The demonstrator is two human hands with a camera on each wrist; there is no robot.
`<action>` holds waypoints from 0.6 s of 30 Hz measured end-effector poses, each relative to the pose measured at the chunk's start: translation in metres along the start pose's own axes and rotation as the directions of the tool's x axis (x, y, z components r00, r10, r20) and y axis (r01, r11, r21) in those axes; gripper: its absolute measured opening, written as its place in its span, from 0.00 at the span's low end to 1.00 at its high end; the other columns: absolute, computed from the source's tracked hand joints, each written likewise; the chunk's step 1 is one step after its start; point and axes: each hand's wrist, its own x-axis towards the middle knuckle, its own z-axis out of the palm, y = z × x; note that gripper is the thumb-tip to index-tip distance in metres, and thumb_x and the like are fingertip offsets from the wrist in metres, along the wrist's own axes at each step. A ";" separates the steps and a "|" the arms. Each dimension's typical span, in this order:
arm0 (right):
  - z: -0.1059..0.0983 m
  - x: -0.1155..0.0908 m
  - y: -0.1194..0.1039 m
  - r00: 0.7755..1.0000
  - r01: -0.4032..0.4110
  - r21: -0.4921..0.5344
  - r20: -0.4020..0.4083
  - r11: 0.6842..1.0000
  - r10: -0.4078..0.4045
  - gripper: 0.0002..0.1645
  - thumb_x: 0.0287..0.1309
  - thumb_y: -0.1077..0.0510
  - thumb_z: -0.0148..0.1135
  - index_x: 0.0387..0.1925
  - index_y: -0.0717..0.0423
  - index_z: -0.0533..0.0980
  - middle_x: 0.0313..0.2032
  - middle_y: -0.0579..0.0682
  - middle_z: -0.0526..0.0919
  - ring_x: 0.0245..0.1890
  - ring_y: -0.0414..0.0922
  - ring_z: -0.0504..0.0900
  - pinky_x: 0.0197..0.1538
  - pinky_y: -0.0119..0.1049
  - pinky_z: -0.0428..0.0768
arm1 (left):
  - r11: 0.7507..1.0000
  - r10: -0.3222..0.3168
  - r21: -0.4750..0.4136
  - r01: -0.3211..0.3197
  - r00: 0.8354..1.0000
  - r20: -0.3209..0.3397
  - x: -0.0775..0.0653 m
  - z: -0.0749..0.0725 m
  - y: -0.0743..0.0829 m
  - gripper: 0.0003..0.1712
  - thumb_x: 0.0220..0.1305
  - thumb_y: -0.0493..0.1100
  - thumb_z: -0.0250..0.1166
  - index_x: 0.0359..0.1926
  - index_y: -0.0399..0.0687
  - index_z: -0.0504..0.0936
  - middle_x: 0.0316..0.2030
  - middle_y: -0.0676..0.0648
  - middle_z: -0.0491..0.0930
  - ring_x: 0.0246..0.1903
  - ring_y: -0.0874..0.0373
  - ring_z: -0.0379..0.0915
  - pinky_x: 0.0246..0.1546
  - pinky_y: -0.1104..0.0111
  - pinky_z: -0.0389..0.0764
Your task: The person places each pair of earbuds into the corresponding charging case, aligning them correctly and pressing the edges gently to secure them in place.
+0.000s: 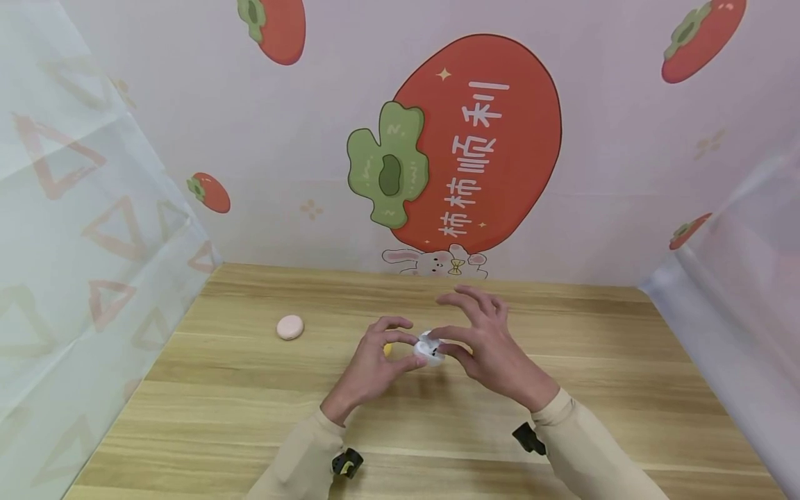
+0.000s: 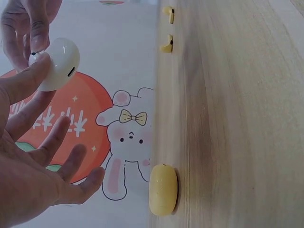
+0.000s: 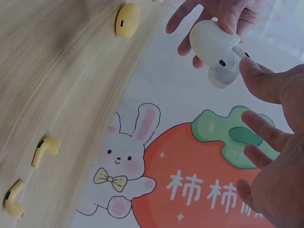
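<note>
Head view puts both hands over the middle of the worktop (image 1: pixel 400 444). The left grip (image 1: pixel 370 364) is closed on a white case (image 3: pixel 206 42), thumb and fingers pinching it clear of the wood, and its lid appears to be tipped open. Meeting it from the other side, the right grip (image 1: pixel 490 347) has thumb and forefinger on a white earbud (image 3: pixel 241 50), right at the case's mouth, with the remaining fingers spread and free.

To my eye, the step in hand is either seating that earbud or drawing it out; I can't tell which from where I'm standing. Either way, the next move calls for a steady case, a light pinch on the slim stem and a straight line with the slot. A twist could catch the bud on the rim or drop it.

Just beyond the left fingers sits a yellow case (image 2: pixel 163 190), seemingly closed, resting on the worktop. Off toward the person's right, two yellow earbuds (image 3: pixel 51 144) lie loose near the back edge, apart from their case. Well out to the left rests a pink round case (image 1: pixel 290 327), touched by neither hand
</note>
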 end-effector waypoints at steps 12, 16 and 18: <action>0.000 0.000 0.002 0.999 0.008 0.013 0.045 1.000 -0.008 0.17 0.49 0.62 0.79 0.40 0.42 0.87 0.58 0.55 0.76 0.67 0.62 0.63 0.59 0.68 0.55 | 0.999 0.002 -0.032 -0.001 0.998 0.057 0.000 -0.001 0.000 0.09 0.59 0.40 0.76 0.40 0.42 0.89 0.57 0.44 0.75 0.62 0.42 0.66 0.62 0.41 0.65; 0.001 -0.001 0.002 0.998 -0.007 0.012 0.069 1.000 0.006 0.17 0.49 0.62 0.79 0.41 0.42 0.88 0.58 0.54 0.76 0.67 0.62 0.63 0.59 0.67 0.55 | 0.999 -0.010 -0.036 0.013 0.997 0.073 0.000 0.000 0.000 0.08 0.60 0.41 0.75 0.41 0.44 0.89 0.58 0.46 0.74 0.63 0.43 0.65 0.63 0.41 0.63; 0.002 -0.002 0.002 0.997 -0.014 0.011 0.079 1.000 0.013 0.17 0.50 0.62 0.79 0.41 0.42 0.88 0.58 0.54 0.75 0.67 0.62 0.63 0.59 0.67 0.55 | 0.999 -0.018 -0.036 0.021 0.997 0.076 0.001 0.000 0.000 0.08 0.61 0.41 0.75 0.41 0.45 0.89 0.58 0.46 0.74 0.63 0.44 0.65 0.63 0.40 0.63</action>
